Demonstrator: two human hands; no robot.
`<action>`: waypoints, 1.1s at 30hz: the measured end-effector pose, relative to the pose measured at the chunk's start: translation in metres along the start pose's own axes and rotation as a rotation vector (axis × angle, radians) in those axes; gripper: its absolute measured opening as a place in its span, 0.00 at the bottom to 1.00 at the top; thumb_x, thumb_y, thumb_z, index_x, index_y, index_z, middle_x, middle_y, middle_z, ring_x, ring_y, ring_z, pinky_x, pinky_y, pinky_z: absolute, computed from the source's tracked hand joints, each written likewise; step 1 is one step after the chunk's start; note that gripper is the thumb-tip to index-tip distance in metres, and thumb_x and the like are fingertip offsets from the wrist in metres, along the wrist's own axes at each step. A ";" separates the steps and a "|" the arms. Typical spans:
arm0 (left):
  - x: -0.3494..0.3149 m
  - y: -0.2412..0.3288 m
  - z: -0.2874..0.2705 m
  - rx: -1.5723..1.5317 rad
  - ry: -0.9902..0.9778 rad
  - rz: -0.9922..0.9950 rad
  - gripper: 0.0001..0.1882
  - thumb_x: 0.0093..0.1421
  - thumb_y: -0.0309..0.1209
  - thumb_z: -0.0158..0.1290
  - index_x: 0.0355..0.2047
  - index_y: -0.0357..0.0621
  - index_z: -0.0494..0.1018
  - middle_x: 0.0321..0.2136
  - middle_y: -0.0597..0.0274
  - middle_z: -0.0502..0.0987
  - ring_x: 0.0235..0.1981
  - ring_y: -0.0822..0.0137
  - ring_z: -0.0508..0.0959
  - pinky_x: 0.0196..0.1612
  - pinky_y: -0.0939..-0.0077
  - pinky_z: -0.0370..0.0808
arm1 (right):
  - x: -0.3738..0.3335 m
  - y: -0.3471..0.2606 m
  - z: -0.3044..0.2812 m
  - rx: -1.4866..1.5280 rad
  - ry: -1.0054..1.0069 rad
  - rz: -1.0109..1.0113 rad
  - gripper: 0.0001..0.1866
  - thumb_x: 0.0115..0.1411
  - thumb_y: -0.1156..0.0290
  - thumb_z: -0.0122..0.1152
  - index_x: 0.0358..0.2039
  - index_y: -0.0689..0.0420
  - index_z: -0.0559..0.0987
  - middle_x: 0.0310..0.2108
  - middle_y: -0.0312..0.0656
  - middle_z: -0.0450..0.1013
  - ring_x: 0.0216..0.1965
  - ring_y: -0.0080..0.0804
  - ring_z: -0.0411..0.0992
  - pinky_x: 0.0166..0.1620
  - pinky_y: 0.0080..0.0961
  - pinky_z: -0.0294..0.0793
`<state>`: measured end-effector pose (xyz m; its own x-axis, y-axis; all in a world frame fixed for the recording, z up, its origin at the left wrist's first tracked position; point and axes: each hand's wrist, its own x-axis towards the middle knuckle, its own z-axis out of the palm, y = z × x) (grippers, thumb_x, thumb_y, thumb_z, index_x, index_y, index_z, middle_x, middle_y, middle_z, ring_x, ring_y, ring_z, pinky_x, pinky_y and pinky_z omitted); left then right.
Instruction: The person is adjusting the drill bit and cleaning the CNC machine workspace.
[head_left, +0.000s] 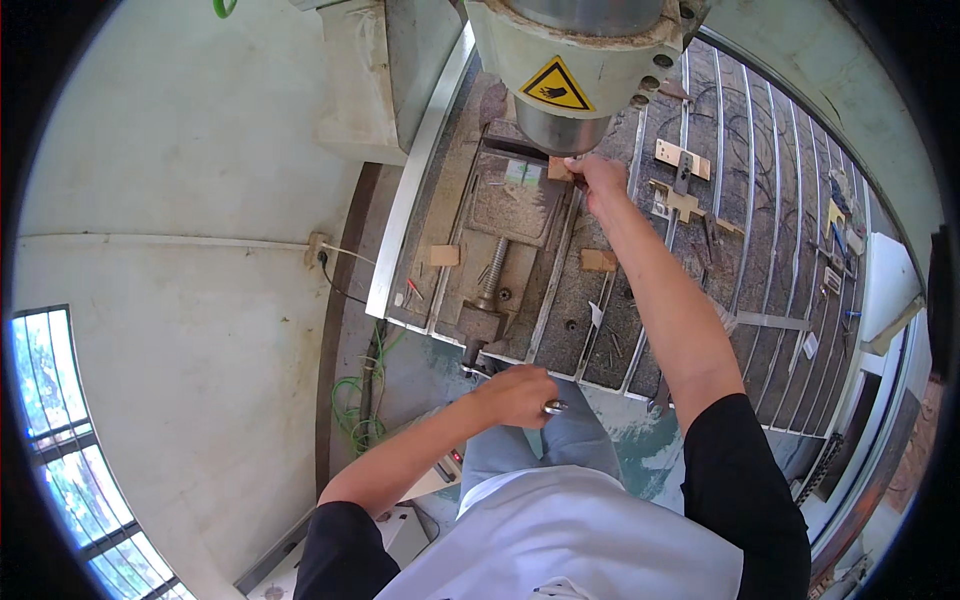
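Clamping step: left hand (pixel 517 396) grasps the vise handle (pixel 553 407) while right hand (pixel 598 178) steadies the wooden block (pixel 560 169); tightening likely follows.

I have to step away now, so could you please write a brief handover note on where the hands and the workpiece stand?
Left hand: closed on the metal crank handle of the grey machine vise.
Right hand: holding a small brown wooden block at the vise, just under the grey spindle head.
Done: block is at the vise.
Left: whether it is clamped cannot be told; check before letting go.
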<state>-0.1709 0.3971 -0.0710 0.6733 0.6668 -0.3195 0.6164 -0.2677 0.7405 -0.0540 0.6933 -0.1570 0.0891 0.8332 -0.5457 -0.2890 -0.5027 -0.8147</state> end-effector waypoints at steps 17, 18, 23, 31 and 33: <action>0.033 -0.017 0.018 -0.028 -0.316 -0.001 0.08 0.43 0.28 0.52 0.22 0.35 0.75 0.21 0.43 0.75 0.28 0.44 0.77 0.34 0.55 0.74 | 0.008 0.014 -0.007 0.003 0.071 -0.056 0.08 0.41 0.86 0.61 0.26 0.67 0.77 0.26 0.46 0.75 0.25 0.35 0.74 0.28 0.29 0.71; 0.030 -0.018 0.016 -0.032 -0.295 -0.011 0.08 0.43 0.28 0.52 0.21 0.35 0.75 0.20 0.43 0.75 0.27 0.44 0.77 0.34 0.55 0.75 | 0.006 0.015 -0.002 -0.016 0.092 -0.066 0.09 0.40 0.85 0.61 0.26 0.66 0.76 0.24 0.45 0.74 0.24 0.35 0.73 0.28 0.29 0.71; 0.029 -0.016 0.027 0.039 -0.208 -0.114 0.08 0.44 0.26 0.50 0.20 0.33 0.76 0.22 0.40 0.76 0.27 0.43 0.78 0.35 0.56 0.77 | 0.008 0.014 0.002 0.002 0.106 -0.014 0.16 0.38 0.82 0.69 0.28 0.65 0.70 0.28 0.45 0.71 0.31 0.33 0.70 0.34 0.33 0.71; 0.046 -0.027 0.043 0.092 -0.207 -0.045 0.10 0.44 0.26 0.49 0.20 0.32 0.77 0.23 0.37 0.76 0.28 0.43 0.79 0.35 0.56 0.77 | 0.018 0.017 -0.019 -0.029 -0.056 -0.003 0.21 0.41 0.82 0.67 0.35 0.62 0.67 0.30 0.44 0.69 0.33 0.34 0.70 0.35 0.32 0.71; 0.042 -0.021 0.035 0.099 -0.172 -0.068 0.10 0.44 0.26 0.49 0.20 0.31 0.77 0.22 0.37 0.76 0.28 0.43 0.79 0.36 0.56 0.77 | 0.011 0.018 -0.021 0.042 -0.077 0.014 0.22 0.41 0.82 0.66 0.37 0.63 0.67 0.31 0.44 0.69 0.34 0.34 0.71 0.35 0.31 0.71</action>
<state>-0.1409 0.4065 -0.1203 0.6833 0.5592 -0.4695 0.6943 -0.2986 0.6548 -0.0385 0.6892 -0.1818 0.0122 0.8424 -0.5388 -0.3292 -0.5054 -0.7976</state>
